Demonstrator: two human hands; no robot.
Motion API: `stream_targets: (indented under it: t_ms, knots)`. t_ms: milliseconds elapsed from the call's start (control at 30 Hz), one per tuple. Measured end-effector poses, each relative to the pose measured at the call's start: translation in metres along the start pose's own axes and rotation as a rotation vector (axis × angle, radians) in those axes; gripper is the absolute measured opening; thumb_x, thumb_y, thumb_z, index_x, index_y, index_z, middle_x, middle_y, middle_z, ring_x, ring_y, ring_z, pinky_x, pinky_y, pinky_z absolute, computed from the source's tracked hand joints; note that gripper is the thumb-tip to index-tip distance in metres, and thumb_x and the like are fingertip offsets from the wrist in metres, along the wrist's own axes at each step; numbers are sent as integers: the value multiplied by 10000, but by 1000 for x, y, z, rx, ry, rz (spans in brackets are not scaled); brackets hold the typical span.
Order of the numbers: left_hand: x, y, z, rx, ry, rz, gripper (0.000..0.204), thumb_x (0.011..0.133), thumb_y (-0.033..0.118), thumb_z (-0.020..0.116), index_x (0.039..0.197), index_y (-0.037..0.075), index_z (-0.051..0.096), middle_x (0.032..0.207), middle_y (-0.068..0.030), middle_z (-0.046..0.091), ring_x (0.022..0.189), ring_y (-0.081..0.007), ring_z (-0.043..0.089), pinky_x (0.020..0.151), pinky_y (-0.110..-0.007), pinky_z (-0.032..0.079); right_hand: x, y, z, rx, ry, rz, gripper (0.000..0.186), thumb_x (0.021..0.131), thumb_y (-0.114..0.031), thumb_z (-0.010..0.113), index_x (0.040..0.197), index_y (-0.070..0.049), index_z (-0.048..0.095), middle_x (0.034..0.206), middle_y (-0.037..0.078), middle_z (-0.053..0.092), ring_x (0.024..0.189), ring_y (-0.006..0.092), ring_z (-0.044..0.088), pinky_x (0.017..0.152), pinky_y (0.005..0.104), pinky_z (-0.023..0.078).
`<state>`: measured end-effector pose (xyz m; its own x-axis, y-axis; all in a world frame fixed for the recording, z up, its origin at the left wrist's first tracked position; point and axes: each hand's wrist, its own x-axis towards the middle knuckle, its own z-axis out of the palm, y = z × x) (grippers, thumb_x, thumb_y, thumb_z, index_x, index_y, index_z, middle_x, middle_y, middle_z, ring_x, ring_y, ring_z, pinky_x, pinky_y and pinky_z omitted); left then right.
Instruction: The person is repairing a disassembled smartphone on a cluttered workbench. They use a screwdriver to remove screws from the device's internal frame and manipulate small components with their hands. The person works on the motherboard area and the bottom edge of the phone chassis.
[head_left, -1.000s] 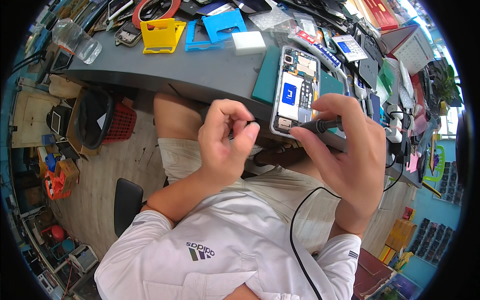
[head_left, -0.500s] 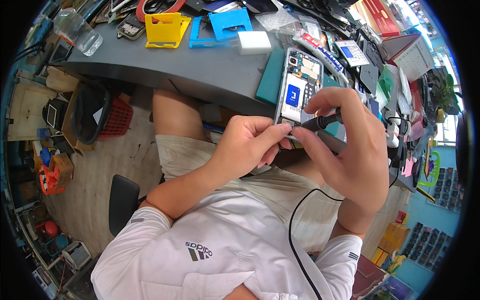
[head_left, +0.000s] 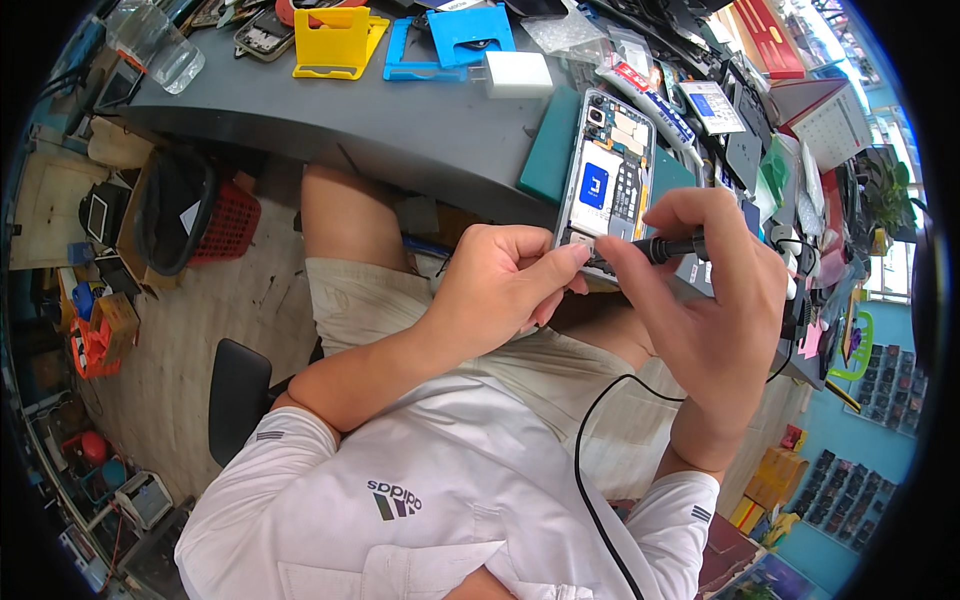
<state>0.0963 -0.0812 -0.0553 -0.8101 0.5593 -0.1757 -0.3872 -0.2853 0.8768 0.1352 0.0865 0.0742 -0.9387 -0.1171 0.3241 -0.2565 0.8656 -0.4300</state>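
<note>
An opened phone (head_left: 612,168), back removed and inner board and battery showing, rests on a teal mat (head_left: 548,140) at the desk's front edge. My left hand (head_left: 500,285) is closed at the phone's bottom left corner, thumb tip against it; whatever the fingers pinch is hidden. My right hand (head_left: 715,310) grips a dark cylindrical tool (head_left: 665,249) lying crosswise over the phone's lower right, the thumb beside my left thumb. A black cord (head_left: 590,420) loops over my lap and shirt.
On the grey desk (head_left: 350,120) are yellow (head_left: 330,50) and blue (head_left: 465,40) stands, a white charger (head_left: 515,75), a clear cup (head_left: 160,50), a tube (head_left: 645,105) and piled parts (head_left: 740,140). A red basket (head_left: 225,225) stands below left.
My left hand has moved rightward onto the phone's lower end. My right hand has shifted slightly right with the tool. The desk and phone appear slightly higher in the view.
</note>
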Motion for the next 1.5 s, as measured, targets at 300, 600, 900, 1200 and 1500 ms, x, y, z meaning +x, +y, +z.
stream_targets:
  t_ms: [300,600,900,1200,1500]
  knots:
    - [-1,3,1,7,5,-19,386,1080,304,731,876,-20,783,592,5,622,519,-34,525,476,-239,367,3,0,11,56,89,-13,372,797,-60,954,983,3,638,858,66,706,752,140,674,694,280,542]
    - [-1,0,1,18,11,9,405,1079,321,733,859,-16,773,590,2,622,521,-34,532,473,-242,367,3,8,14,72,104,-104,382,793,-70,961,996,-10,643,868,60,706,753,140,681,698,279,544]
    - [-1,-6,2,-17,14,30,396,1084,308,727,862,-17,765,586,-1,620,507,-34,514,468,-244,360,2,-2,7,-37,10,-51,391,808,-60,951,1034,-9,635,908,61,717,763,150,713,683,281,547]
    - [-2,-3,2,-29,7,16,393,1086,301,724,869,-25,760,588,-4,621,508,-35,518,468,-241,365,-1,-8,4,-73,-59,142,389,824,-14,923,1049,5,606,945,67,721,812,145,732,728,276,573]
    - [-3,-1,4,-39,11,-7,384,1085,288,727,870,-28,755,597,-5,624,516,-38,530,471,-241,370,2,-2,10,23,18,71,382,818,-47,945,1001,-10,612,863,51,695,738,125,718,671,259,560]
